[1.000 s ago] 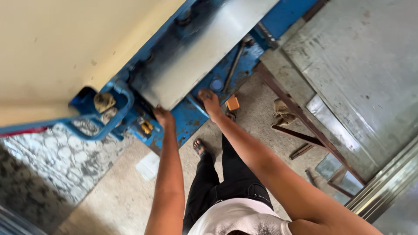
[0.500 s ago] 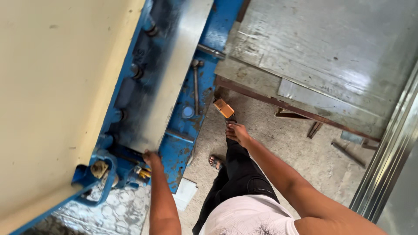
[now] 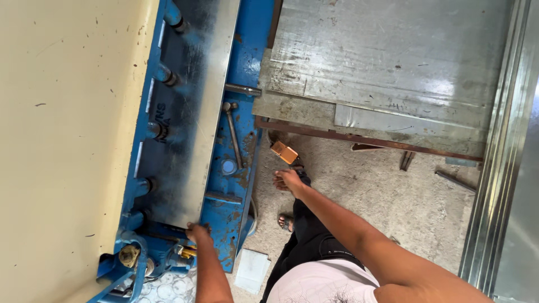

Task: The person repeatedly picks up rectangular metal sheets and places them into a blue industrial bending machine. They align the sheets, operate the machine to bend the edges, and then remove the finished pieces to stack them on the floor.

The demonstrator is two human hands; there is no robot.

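Head view, looking down: left hand (image 3: 196, 231) grips the near edge of a grey metal sheet (image 3: 191, 112), fingers curled over it. The sheet lies flat on the bed of a blue machine (image 3: 244, 67), under its cream panel (image 3: 67, 140). Right hand (image 3: 287, 180) hangs free over the concrete floor (image 3: 393, 191), fingers loosely spread, holding nothing, just beside an orange block (image 3: 284, 152). Stacked steel plates (image 3: 393, 62) lie beyond.
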